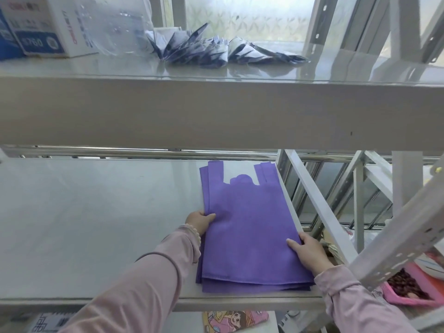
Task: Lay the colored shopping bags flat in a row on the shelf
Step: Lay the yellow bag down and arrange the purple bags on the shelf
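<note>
Purple bags (249, 227): thin stack, soft, light, floppy; shelf's (96, 224) right end. Left hand (200, 222) and right hand (310, 252) pinch the side edges, probably the best hold.

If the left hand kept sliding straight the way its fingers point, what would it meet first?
The left hand grips the left edge of the purple bags, fingers pointing right across them. Going on, it would probably only cross more purple fabric, then the shelf's right-side rail; depth is unclear.
</note>
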